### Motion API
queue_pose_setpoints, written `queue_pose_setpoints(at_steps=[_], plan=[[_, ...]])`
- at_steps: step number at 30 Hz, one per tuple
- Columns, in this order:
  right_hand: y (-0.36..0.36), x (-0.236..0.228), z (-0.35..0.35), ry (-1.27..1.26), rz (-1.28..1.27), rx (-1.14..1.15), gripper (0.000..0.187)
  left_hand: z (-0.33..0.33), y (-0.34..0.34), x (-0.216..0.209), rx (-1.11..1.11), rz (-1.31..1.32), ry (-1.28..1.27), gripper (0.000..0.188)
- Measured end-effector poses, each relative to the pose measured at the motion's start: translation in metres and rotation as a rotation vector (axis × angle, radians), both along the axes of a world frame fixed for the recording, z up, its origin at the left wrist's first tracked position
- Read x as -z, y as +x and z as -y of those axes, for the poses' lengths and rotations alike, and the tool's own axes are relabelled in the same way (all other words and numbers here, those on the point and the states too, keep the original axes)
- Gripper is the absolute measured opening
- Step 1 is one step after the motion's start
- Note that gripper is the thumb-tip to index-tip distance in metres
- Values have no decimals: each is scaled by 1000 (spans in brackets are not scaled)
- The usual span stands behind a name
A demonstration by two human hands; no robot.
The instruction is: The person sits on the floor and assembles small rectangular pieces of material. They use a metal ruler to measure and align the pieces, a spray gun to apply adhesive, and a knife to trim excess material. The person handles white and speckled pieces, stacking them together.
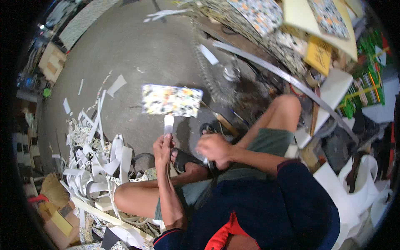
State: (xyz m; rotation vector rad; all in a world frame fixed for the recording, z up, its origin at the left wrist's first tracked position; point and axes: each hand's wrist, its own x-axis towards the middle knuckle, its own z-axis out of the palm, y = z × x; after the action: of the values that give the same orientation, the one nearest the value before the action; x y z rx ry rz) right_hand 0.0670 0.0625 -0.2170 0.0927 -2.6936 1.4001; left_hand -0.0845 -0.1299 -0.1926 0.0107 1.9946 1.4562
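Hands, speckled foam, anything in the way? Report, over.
Left hand grips pale flat strip; right hand blurred, hold unclear. Speckled foam just beyond strip. White scraps heaped left.

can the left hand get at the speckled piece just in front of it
Probably yes: the left hand is close to the speckled piece, with only the pale strip it holds seen between them; that strip may need putting down first.
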Motion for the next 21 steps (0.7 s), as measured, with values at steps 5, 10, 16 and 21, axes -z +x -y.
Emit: queue_pose_setpoints(at_steps=[5, 10, 16, 21], plan=[[-25, 9, -128, 3, 471, 828, 49, 13, -19, -91, -314, -142, 453, 29], [-54, 105, -255, 68, 195, 1056, 82, -9, -55, -127, -479, -203, 763, 35], [-94, 153, -279, 101, -75, 1035, 48, 6, -54, -149, -518, -380, 793, 36], [-93, 141, -305, 70, -115, 1044, 43, -13, -77, -158, -457, -492, 755, 38]])
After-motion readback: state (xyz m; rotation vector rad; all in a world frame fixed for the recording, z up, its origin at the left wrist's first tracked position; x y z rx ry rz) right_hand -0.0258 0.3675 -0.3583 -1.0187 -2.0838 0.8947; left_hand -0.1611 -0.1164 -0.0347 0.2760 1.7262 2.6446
